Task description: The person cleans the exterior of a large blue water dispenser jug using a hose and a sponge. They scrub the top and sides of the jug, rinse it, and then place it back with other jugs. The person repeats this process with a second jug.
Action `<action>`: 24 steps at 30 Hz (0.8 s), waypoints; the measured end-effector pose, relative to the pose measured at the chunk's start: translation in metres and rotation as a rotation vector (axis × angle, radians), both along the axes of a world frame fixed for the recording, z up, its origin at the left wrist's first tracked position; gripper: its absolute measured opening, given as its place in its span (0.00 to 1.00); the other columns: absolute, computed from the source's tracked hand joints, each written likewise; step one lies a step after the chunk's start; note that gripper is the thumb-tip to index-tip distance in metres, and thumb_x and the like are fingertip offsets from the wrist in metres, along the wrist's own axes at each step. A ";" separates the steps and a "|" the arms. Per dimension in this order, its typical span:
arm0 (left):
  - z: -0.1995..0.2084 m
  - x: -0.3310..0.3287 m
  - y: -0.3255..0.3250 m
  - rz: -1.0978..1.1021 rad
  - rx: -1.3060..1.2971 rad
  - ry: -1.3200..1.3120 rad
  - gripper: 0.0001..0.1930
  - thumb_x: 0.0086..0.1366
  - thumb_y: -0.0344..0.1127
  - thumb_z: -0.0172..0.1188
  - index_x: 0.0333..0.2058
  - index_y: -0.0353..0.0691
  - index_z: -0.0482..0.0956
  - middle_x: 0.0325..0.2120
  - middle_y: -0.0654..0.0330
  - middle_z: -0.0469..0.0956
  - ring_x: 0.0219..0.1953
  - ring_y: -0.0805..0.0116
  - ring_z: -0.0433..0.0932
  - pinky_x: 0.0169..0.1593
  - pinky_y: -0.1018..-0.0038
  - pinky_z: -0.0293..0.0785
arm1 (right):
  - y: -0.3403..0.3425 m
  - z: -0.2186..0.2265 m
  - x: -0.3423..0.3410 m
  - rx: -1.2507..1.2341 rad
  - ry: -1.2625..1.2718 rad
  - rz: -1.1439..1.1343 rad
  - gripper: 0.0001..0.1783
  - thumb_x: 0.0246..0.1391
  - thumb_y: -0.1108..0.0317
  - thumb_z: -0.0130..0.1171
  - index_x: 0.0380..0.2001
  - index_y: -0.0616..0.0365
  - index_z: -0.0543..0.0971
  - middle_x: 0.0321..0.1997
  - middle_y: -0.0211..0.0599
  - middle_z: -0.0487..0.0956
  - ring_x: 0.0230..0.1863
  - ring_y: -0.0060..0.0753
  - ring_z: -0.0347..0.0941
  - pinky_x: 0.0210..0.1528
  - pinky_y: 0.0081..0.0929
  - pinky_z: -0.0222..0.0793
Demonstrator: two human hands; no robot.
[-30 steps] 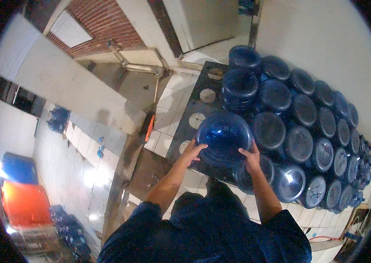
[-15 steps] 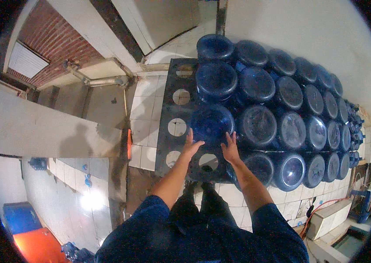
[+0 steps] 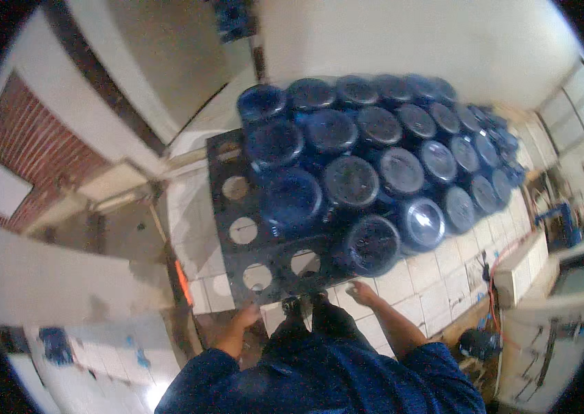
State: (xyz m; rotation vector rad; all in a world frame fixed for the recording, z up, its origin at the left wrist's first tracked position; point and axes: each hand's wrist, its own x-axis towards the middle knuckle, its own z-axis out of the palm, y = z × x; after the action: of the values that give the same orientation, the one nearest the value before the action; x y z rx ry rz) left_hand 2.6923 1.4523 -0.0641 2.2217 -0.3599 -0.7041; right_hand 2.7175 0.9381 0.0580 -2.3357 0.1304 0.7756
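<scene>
Large blue water jugs stand upside down in rows, bases up, in a black board with round holes [image 3: 274, 257]. The jug nearest the board's bare left part [image 3: 292, 200] is apart from both hands. My left hand [image 3: 245, 317] hangs low beside the board's near left corner, smeared by motion, so its fingers cannot be made out. Just off the board's near edge, my right hand [image 3: 362, 293] hangs with loosely bent fingers, nothing visible in it. Closest to that hand is the front-row jug [image 3: 372, 245].
White floor tiles [image 3: 402, 303] run along the board's near side. A low wall [image 3: 64, 265] stands to the left. On the right are a white ledge [image 3: 521, 272], a red hose [image 3: 493, 303] and a dark object on the floor [image 3: 479, 343].
Both hands have let go of the jug at the board's left part and dropped toward my body. The jug stays in place. My view has turned and shifted.
</scene>
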 end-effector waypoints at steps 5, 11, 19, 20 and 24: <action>0.003 -0.039 0.056 -0.168 0.544 0.636 0.20 0.68 0.50 0.58 0.45 0.37 0.82 0.44 0.47 0.82 0.47 0.47 0.80 0.53 0.56 0.75 | -0.099 -0.029 -0.252 -0.070 0.220 -0.580 0.30 0.60 0.46 0.59 0.54 0.60 0.80 0.57 0.60 0.78 0.60 0.59 0.74 0.62 0.43 0.70; 0.040 0.027 -0.027 -0.217 0.580 0.595 0.23 0.67 0.52 0.58 0.41 0.35 0.83 0.39 0.45 0.83 0.45 0.49 0.82 0.52 0.55 0.74 | -0.129 -0.076 -0.516 0.404 0.392 -1.223 0.23 0.62 0.42 0.53 0.46 0.48 0.81 0.40 0.38 0.82 0.44 0.44 0.78 0.37 0.55 0.73; 0.105 0.135 -0.292 -0.591 0.393 0.258 0.28 0.67 0.56 0.59 0.52 0.36 0.78 0.46 0.48 0.82 0.48 0.50 0.80 0.53 0.57 0.75 | -0.177 -0.062 -0.515 0.186 0.286 -1.220 0.29 0.63 0.48 0.57 0.62 0.51 0.74 0.43 0.40 0.82 0.42 0.39 0.79 0.40 0.52 0.76; 0.116 0.133 -0.331 -0.646 0.432 0.285 0.29 0.67 0.56 0.60 0.54 0.37 0.77 0.48 0.48 0.81 0.48 0.50 0.80 0.53 0.58 0.75 | -0.184 -0.039 -0.513 0.184 0.157 -1.317 0.31 0.63 0.49 0.59 0.63 0.55 0.72 0.38 0.43 0.83 0.39 0.35 0.80 0.39 0.43 0.78; 0.148 0.101 -0.468 -0.755 0.466 0.330 0.34 0.65 0.57 0.62 0.62 0.39 0.72 0.54 0.46 0.79 0.51 0.50 0.79 0.54 0.59 0.76 | -0.214 0.066 -0.534 0.981 -0.178 -1.888 0.26 0.64 0.47 0.56 0.59 0.48 0.75 0.54 0.41 0.80 0.49 0.47 0.78 0.41 0.60 0.76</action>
State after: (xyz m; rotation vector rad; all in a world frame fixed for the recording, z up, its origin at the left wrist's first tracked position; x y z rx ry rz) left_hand 2.7937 0.9838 0.0837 2.3080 -0.9635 -1.6717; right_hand 2.1839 0.7241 0.1235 -0.6120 1.2499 -0.3474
